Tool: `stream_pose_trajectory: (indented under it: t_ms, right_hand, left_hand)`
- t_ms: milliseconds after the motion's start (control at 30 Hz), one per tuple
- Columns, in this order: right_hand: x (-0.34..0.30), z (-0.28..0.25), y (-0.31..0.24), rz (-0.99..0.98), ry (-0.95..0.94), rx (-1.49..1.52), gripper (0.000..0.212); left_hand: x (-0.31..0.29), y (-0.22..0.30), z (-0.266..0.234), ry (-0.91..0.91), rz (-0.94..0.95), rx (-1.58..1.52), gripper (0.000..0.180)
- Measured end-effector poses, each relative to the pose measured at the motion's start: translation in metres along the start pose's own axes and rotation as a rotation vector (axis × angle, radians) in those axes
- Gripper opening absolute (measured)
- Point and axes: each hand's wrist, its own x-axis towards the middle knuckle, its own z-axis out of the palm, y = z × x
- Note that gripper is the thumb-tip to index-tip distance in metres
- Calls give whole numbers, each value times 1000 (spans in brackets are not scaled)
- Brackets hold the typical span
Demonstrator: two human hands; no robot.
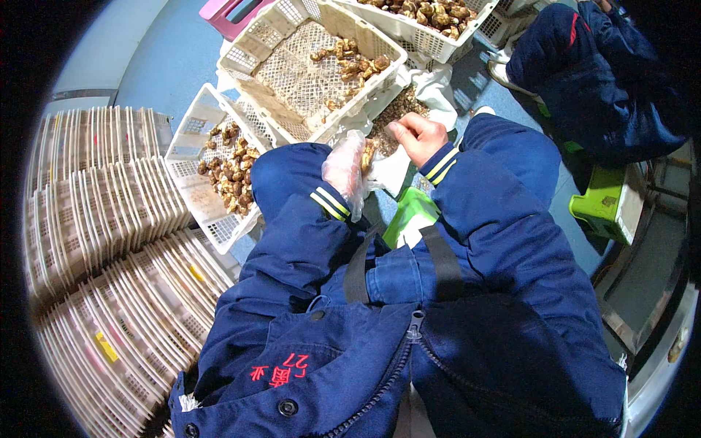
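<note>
My left hand (343, 169), in a clear plastic glove, is closed around a mushroom (368, 155) with a pale, brownish stem. Just to its right, my bare right hand (421, 139) has its fingers pinched together; whatever may be in them is too small or hidden to name. Beneath and beyond both hands lies a heap of brown crumbly scraps (398, 113) on a white sheet (436, 102). Straight ahead, a pale perforated crate (292, 55) holds several mushrooms (358, 67) along its right side. Another white crate (191, 157) at the left contains more brown-capped mushrooms (232, 169).
Tall stacks of nested white crates (109, 197) fill the left side. A full mushroom crate (431, 47) and a pink stool (223, 16) stand at the back. To the right are another person's dark-clothed legs (584, 73) and a green and white stool (610, 203).
</note>
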Motion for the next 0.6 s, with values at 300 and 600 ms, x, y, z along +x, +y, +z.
stream_pose_trajectory:
  t_ms: [300, 600]
  right_hand:
    - [5, -2, -1, -58, -27, -29, 13]
    - [0, 1, -5, -111, -77, 64, 16]
  left_hand:
    - [16, -13, -6, -52, 310, 187, 40]
    - [-12, 18, 6, -220, -300, -400, 40]
